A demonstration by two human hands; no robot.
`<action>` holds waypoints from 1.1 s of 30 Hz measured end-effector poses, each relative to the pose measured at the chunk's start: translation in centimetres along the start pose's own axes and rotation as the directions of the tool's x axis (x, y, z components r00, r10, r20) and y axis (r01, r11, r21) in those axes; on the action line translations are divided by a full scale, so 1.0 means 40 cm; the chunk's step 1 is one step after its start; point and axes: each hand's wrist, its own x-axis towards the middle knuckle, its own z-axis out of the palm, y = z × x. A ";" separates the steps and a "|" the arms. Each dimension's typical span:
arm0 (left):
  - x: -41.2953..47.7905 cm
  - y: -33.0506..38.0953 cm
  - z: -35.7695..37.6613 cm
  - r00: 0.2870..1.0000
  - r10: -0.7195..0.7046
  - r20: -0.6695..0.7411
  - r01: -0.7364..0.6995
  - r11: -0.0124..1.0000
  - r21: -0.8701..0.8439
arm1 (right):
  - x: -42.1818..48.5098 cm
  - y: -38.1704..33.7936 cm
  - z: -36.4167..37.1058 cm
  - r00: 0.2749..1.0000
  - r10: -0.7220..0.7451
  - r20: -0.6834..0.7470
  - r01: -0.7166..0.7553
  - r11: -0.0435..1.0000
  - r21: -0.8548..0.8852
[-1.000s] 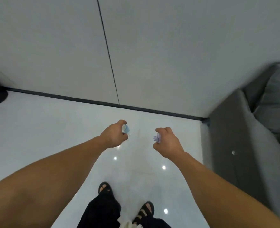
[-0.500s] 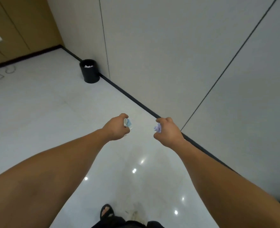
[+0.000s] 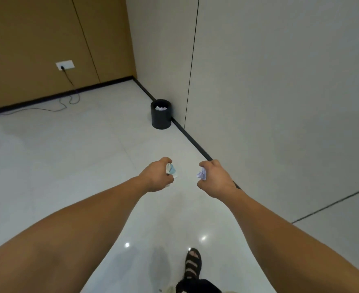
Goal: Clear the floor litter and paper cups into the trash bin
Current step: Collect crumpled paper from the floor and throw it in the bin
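Against the black baseboard (image 3: 195, 142) at the foot of the grey wall (image 3: 269, 92), the black trash bin (image 3: 161, 119) is standing upright, its axis running vertical and its round mouth facing up. It is sitting well ahead of both hands. White scraps of paper (image 3: 160, 108) are lying inside it.

Nearer the camera, the left hand (image 3: 156, 174) is clenching its fingers round a crumpled blue-and-white wad (image 3: 172, 170), which is poking out of the fist toward the other hand. The right hand (image 3: 215, 178) is curling its fingers and thumb round a crumpled pale lilac wad (image 3: 201, 174), which is poking out leftward. Both wads are too balled up to be showing a clear long axis. The two fists are hovering side by side above the floor, apart from each other.

The floor (image 3: 79, 155) is shining, pale and glossy, with ceiling lights reflecting in it. A tan panelled wall (image 3: 26, 49) is closing off the far side, carrying a white socket (image 3: 65, 64) with a dark cable (image 3: 68, 98) trailing down onto the tiles. A foot in a black strapped sandal (image 3: 193, 265) is showing at the bottom edge.
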 end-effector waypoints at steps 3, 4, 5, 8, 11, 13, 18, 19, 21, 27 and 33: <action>0.106 0.002 -0.095 0.996 -0.073 -0.053 0.070 0.997 -0.045 | 0.151 -0.039 -0.033 0.998 -0.045 0.048 0.047 0.999 -0.022; 0.138 0.000 -0.121 0.993 -0.092 -0.070 0.088 0.995 -0.054 | 0.198 -0.054 -0.041 0.996 -0.068 0.061 0.069 0.997 -0.025; 0.172 -0.005 -0.143 0.990 -0.106 -0.096 0.100 0.993 -0.067 | 0.250 -0.069 -0.050 0.993 -0.099 0.067 0.101 0.995 -0.026; 0.261 -0.033 -0.207 0.979 -0.147 -0.139 0.134 0.986 -0.101 | 0.406 -0.129 -0.071 0.984 -0.153 0.086 0.158 0.986 -0.049; 0.348 -0.085 -0.252 0.976 -0.174 -0.129 0.159 0.980 -0.120 | 0.540 -0.200 -0.052 0.971 -0.197 0.132 0.207 0.976 -0.065; 0.421 -0.128 -0.292 0.969 -0.204 -0.136 0.187 0.974 -0.132 | 0.637 -0.251 -0.031 0.964 -0.220 0.149 0.232 0.971 -0.065; 0.651 -0.241 -0.417 0.973 -0.185 -0.141 0.168 0.978 -0.127 | 0.886 -0.373 0.030 0.959 -0.236 0.157 0.250 0.965 -0.078; 0.695 -0.262 -0.452 0.974 -0.179 -0.138 0.161 0.979 -0.127 | 0.935 -0.398 0.034 0.961 -0.228 0.156 0.243 0.966 -0.084; 0.774 -0.296 -0.522 0.980 -0.171 -0.103 0.158 0.980 -0.117 | 1.019 -0.442 0.036 0.973 -0.173 0.154 0.188 0.979 -0.085; 1.035 -0.355 -0.708 0.990 -0.121 -0.069 0.115 0.989 -0.096 | 1.253 -0.534 0.026 0.987 -0.092 0.131 0.103 0.992 -0.079; 1.326 -0.351 -0.792 0.999 -0.033 -0.032 0.031 0.998 -0.053 | 1.534 -0.565 0.011 0.992 -0.060 0.107 0.069 0.995 -0.076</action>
